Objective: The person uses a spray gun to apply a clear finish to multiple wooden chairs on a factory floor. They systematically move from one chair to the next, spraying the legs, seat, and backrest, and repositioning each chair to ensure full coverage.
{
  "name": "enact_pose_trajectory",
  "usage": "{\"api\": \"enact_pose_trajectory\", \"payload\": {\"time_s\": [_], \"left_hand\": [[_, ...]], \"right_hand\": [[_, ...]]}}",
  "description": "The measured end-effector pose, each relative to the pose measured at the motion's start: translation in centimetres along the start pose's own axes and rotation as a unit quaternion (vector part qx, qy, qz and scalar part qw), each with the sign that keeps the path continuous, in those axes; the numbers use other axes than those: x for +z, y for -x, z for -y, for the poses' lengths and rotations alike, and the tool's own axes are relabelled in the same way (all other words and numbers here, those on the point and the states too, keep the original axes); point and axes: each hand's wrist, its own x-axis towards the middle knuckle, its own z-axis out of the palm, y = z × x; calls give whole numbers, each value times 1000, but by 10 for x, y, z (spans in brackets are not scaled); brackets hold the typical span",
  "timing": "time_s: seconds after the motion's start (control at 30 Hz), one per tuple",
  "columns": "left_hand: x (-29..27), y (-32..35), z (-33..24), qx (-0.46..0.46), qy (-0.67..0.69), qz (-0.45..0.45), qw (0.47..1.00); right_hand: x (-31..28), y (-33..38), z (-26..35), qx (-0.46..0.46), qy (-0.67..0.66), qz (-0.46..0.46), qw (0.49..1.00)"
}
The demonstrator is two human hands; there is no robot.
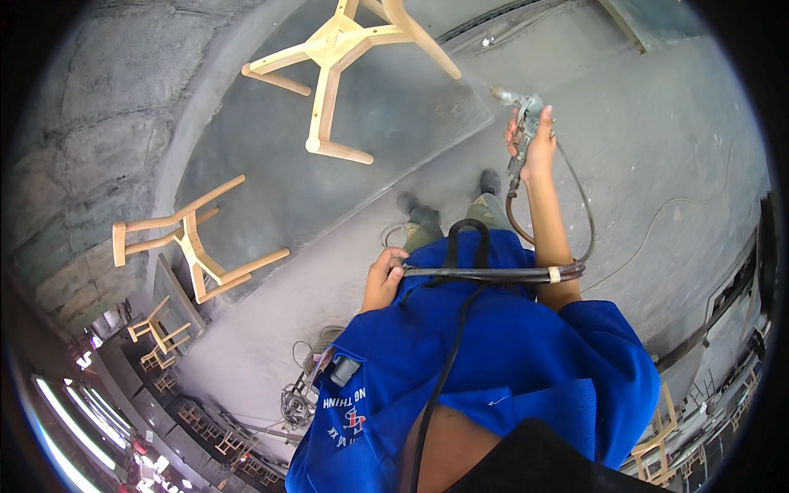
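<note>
My right hand is raised at the upper right and wrapped round a metal spray gun, whose nozzle points to the upper left. A faint haze shows between the nozzle and the nearest leg of a bare pale wooden chair frame, which the gun does not touch. Dark hoses run from the gun, loop by my right forearm and cross in front of my waist. At their other end, my left hand closes round the hose bundle.
A second wooden chair frame hangs or stands at the left; its support is unclear. More frames recede behind it. A rough grey wall bounds the left side. Coiled hose lies near my left side, and a thin hose crosses the right floor.
</note>
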Motion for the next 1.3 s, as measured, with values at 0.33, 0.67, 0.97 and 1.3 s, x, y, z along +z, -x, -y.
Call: {"api": "enact_pose_trajectory", "payload": {"time_s": [0.33,0.67,0.97,1.3], "left_hand": [[-115,-8,26,3,30,15,999],[-182,-17,51,-27,14,94,995],[-199,-21,89,-88,-64,101,989],[-189,-35,91,-181,-103,55,977]], "right_hand": [[82,73,-43,30,-76,72,994],[115,116,-123,132,-65,119,982],[78,63,-275,211,154,-18,965],[84,-48,-381,225,137,-74,962]]}}
